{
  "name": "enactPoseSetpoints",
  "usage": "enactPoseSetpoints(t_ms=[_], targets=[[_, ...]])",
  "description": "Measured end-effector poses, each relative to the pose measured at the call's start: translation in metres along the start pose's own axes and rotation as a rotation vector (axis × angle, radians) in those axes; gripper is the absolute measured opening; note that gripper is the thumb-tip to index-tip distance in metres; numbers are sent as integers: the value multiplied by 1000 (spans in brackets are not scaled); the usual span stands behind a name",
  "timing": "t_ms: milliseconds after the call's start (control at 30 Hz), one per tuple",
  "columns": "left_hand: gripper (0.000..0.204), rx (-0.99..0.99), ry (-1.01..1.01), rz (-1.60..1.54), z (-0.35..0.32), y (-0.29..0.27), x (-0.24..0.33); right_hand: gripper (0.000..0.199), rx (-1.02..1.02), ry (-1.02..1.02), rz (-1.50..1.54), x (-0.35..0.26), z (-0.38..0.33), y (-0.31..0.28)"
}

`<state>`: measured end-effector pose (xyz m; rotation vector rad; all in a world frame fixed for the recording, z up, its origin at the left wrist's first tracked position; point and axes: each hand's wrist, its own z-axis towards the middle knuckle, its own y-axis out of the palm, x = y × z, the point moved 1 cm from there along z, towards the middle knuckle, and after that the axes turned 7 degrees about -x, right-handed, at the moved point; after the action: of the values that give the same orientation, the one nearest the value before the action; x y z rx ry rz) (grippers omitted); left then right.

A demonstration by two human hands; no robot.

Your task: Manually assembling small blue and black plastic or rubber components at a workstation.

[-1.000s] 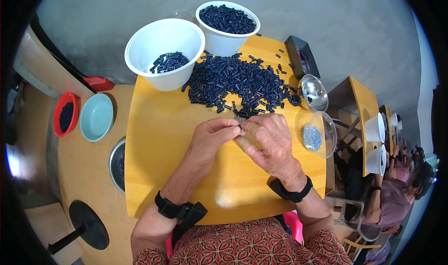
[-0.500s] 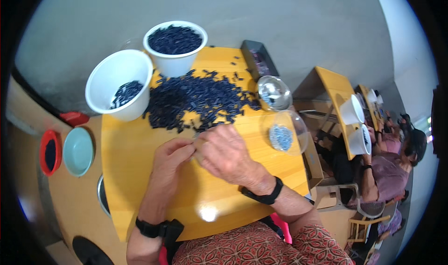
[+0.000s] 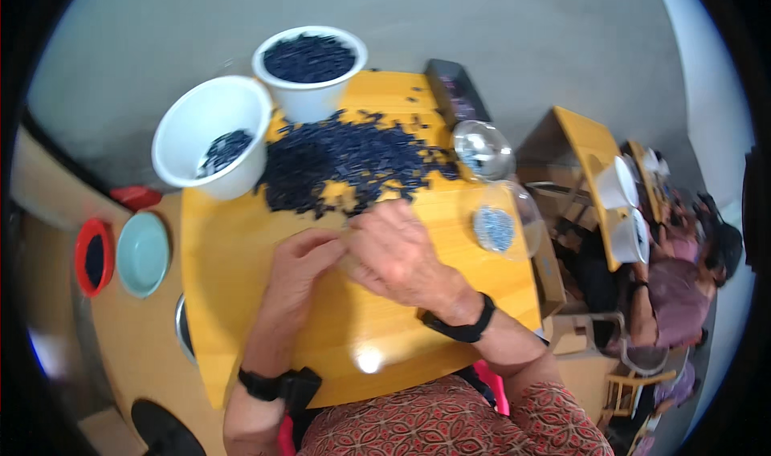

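Note:
My left hand (image 3: 303, 265) is closed, thumb and fingers pinched together, over the near middle of the yellow table (image 3: 241, 295). Against its fingertips works my right hand (image 3: 397, 255), fingers curled and knuckles up. Whatever is between them is too small or hidden to make out. Just beyond the hands spreads a loose pile of small dark navy pieces (image 3: 353, 155). To the right of the pile, a clear shallow dish (image 3: 526, 215) contains small silvery-blue parts (image 3: 493, 228).
A white bucket (image 3: 312, 101) full of dark pieces and a second white bucket (image 3: 173, 147), partly filled, stand at the far left. A clear bowl (image 3: 484, 149) and a dark grey tray (image 3: 456, 91) sit far right. Turquoise (image 3: 143, 255) and red (image 3: 83, 255) basins are lower left. People sit at tables to the right.
The whole view has shifted slightly, the table appearing a little higher and to the right. Both hands remain together at the same spot, with little visible change in the fingers.

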<state>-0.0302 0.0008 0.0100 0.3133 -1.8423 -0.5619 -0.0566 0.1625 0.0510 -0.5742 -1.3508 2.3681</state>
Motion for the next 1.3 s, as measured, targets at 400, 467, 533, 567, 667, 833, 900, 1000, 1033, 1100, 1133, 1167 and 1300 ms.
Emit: enactPoseSetpoints(t_ms=[400,467,533,567,667,833,900,1000,1033,1100,1133,1167,1300], targets=[[11,171,231,111,16,-18,-7,9,-106,431,260,54,24,13],[11,185,228,117,20,-20,-5,8,-136,393,210,60,33,24],[10,171,220,95,19,-17,-3,8,-214,486,144,58,35,31],[10,160,209,73,20,-17,-1,9,-234,505,142,62,37,35],[11,166,220,57,18,-18,-3,9,-264,482,78,59,37,43],[12,181,214,121,19,-17,-8,8,-253,468,80,60,35,51],[12,156,192,60,17,-17,-10,5,-170,457,63,61,32,54],[13,139,227,-4,18,-17,-18,5,-91,738,733,55,27,38],[13,139,237,46,18,-16,-16,5,-37,766,940,51,25,34],[13,139,188,-5,18,-12,-6,6,-18,779,1006,43,30,27],[13,130,136,-56,16,-10,-5,8,9,798,1068,39,28,24],[13,111,178,-34,14,-11,-10,12,14,844,1097,34,24,22],[13,70,203,-28,17,-11,-12,11,107,808,1323,29,16,20]])
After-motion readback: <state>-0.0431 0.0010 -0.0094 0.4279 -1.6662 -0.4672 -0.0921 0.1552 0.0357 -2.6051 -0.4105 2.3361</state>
